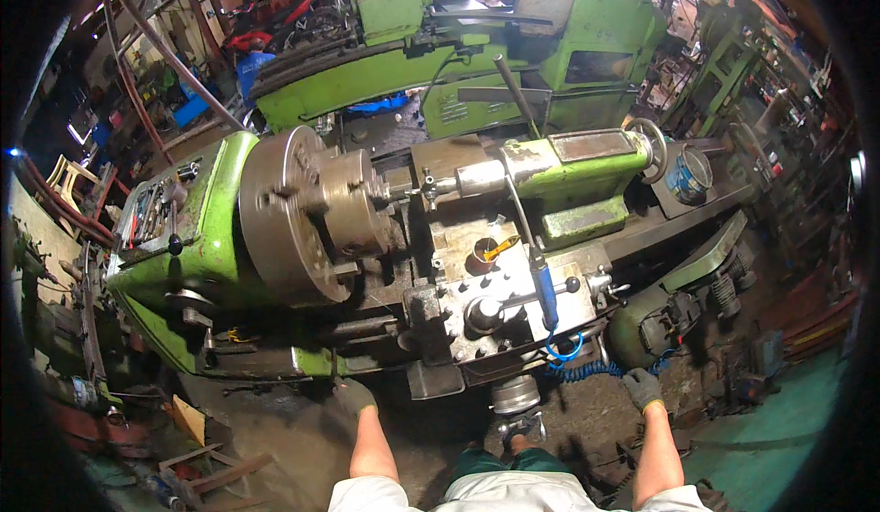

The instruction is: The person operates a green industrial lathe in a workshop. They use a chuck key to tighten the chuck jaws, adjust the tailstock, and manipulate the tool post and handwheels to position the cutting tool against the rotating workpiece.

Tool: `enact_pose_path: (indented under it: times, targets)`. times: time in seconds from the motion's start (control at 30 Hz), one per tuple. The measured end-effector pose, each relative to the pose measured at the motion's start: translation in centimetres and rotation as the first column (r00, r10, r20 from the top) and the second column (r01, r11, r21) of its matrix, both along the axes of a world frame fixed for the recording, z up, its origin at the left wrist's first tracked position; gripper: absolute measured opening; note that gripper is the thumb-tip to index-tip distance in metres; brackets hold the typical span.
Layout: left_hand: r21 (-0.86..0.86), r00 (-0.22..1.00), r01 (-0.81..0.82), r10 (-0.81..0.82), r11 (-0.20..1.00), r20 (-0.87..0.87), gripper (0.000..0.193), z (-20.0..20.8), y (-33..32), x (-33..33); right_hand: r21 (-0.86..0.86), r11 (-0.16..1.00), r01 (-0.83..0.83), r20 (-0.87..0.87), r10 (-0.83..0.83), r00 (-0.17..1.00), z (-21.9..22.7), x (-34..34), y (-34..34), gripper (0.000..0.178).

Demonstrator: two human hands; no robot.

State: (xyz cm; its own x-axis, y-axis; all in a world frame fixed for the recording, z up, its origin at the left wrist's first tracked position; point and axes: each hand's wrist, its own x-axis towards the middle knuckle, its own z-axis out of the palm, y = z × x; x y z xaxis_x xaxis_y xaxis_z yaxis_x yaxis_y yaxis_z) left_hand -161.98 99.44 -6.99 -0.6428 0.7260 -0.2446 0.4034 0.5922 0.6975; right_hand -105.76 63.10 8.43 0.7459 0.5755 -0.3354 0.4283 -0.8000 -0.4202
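Note:
A large metal lathe chuck with a cylindrical metal workpiece stands at the lathe's left, blurred as if turning. My left hand, in a dark grey glove, is closed around a short upright lever at the lathe's lower front edge. My right hand, gloved alike, has curled fingers beside the blue coiled air hose; what it grips, if anything, is hidden. An air gun with a blue handle lies across the carriage, near the tool post.
The green tailstock has a handwheel; a blue bucket sits to its right. Hand tools lie on the headstock. A green motor unit stands near my right hand. Another green lathe is behind. A brush stands in a cup.

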Motion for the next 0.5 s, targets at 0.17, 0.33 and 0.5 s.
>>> enact_pose_path:
  times: [0.17, 0.33, 0.5]
  targets:
    - [-0.135, 0.921, 0.159, -0.196, 0.978, -0.337, 0.042, 0.6, -0.3, 0.0, 0.221, 0.975, -0.007, 0.157, -0.029, 0.987, 3.9, 2.1, 4.5, 0.034]
    - [0.172, 0.997, -0.019, 0.031, 0.985, -0.067, 0.038, -2.1, 1.8, -1.9, 0.366, 0.925, -0.099, 0.236, 0.011, 0.972, 9.6, 1.7, 12.1, 0.032]
    - [-0.078, 0.990, 0.099, -0.106, 0.992, -0.094, 0.043, -1.1, 2.1, -1.4, 0.516, 0.844, -0.146, 0.193, 0.051, 0.980, 14.8, -1.8, 18.0, 0.023]
